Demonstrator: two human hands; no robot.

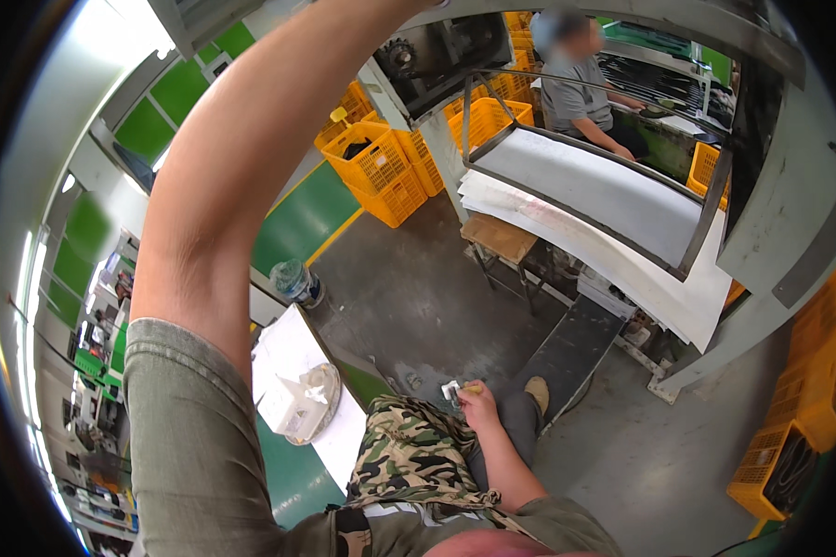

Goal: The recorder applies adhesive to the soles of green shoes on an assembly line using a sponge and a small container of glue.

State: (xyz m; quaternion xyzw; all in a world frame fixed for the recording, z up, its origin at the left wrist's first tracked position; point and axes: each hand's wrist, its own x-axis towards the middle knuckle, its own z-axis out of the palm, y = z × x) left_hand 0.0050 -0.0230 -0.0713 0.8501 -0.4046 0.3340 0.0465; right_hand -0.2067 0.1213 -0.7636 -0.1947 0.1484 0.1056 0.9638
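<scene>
My left arm (223, 148) is raised and reaches across to the top edge beside the grey machine frame. Its hand lies beyond the picture, so what it touches is hidden. Low in front of me, beside my camouflage apron (409, 446), my right hand (476, 406) is closed round a small tool (452, 390) with a yellowish handle and a white head, perhaps a brush. To the left, a white tub on a round dish (311, 404) stands on white paper at the table's edge.
A metal frame (604, 200) with white sheets (622, 241) under it stands at right, near a wooden stool (499, 237). Yellow crates (372, 172) stack behind; more crates (762, 469) are at lower right. A clear water jug (295, 281) is on the floor. A seated person (576, 97) works beyond.
</scene>
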